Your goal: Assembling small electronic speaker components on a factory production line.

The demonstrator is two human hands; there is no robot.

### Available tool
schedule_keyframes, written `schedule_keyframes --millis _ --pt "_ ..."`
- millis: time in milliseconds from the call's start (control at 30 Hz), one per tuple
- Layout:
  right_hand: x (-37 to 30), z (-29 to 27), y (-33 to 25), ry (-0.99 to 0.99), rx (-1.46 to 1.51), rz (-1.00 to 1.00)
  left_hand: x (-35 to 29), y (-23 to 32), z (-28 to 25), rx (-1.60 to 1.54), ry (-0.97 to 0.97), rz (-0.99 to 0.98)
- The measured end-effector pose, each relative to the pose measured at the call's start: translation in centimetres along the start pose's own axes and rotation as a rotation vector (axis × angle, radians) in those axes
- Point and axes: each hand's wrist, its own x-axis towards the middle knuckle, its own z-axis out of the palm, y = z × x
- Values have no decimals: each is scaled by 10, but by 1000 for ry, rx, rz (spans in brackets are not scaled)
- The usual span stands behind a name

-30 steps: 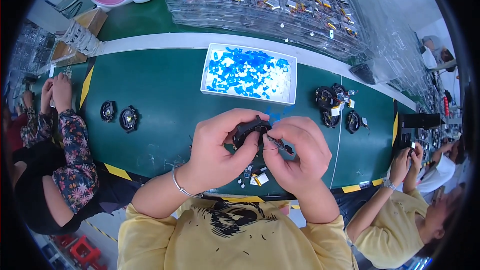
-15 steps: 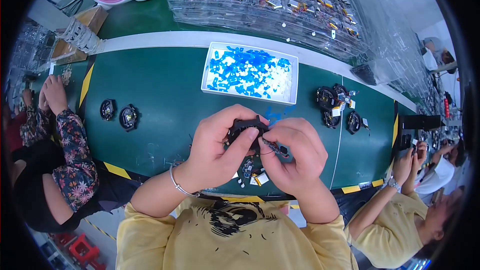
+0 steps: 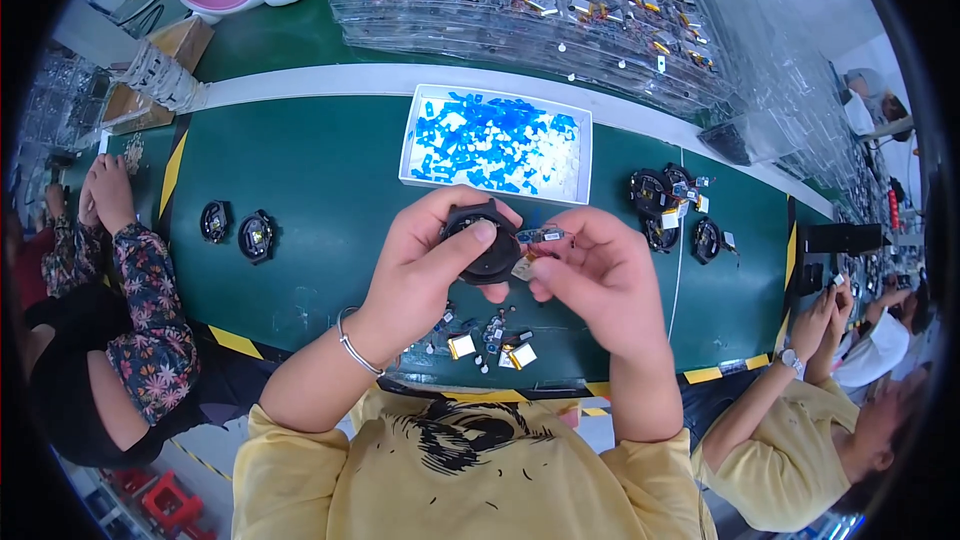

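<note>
Several loose boards w/ pale cells (image 3: 518,355) are noted nearest the body, on the green bench (image 3: 320,160), scattered just inside its front edge. Beyond them, a black round case (image 3: 492,262) is held in the L hand (image 3: 425,255), above the bench. L fingers are curled round the rim, thumb laid flat on the dark face; no gap is seen. By the R hand (image 3: 610,275) a small circuit board (image 3: 541,236) is gripped at its R end, thumb and index nearly closed; exact contact is blurred. A pale flat part (image 3: 522,268) hangs just below the board.

Progress (judged): case and board are both in hand, side by side; no board is seen on the uncovered part of the case face, so joining or parting of the 2 can't be called complete. Direction of work can't be told from this view.

Orientation: case face is turned up toward the head, slightly tilted; lug-to-lug axis runs approx. away from the body, lower end partly hidden. Board's long axis lies approx. L–R, free end pointed at the case's R rim; touching or not, can't tell.

Farther out, 2 dark cases (image 3: 257,237) are found at L, w/ a case cluster (image 3: 652,195) at R. Behind: white box (image 3: 586,160) of blue pieces (image 3: 490,120), then stacked clear trays (image 3: 450,40).
</note>
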Motion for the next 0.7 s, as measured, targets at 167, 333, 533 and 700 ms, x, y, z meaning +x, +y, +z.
schedule_keyframes --millis 167,333,533,700 --pt "3 -16 3 39 -110 -157 -2 3 5 -107 -24 -29" --pt "1 -6 -1 164 -690 -393 3 2 2 93 -164 -123" --pt "-1 10 2 289 -795 -576 5 -4 -1 289 -36 -145" --pt "4 8 8 205 -954 -817 7 -7 0 33 78 -67"
